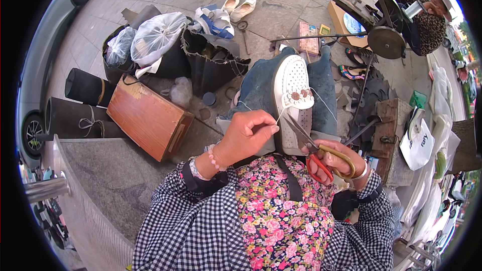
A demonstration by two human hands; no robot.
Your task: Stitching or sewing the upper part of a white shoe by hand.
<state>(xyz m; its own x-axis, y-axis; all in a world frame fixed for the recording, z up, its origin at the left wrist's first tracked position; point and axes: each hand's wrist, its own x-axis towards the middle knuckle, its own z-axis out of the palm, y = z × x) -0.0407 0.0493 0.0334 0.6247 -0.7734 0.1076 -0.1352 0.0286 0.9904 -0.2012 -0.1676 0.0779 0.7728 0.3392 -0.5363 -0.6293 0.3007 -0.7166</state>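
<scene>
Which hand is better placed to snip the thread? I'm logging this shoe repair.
Probably the right hand: it holds the scissors, blades pointing at the white thread beside the white shoe. The left hand pinches that thread taut.

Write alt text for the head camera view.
A left hand pulls a thread taut from a white shoe on the lap while the right hand brings scissors to it. A wooden box sits left.
</scene>
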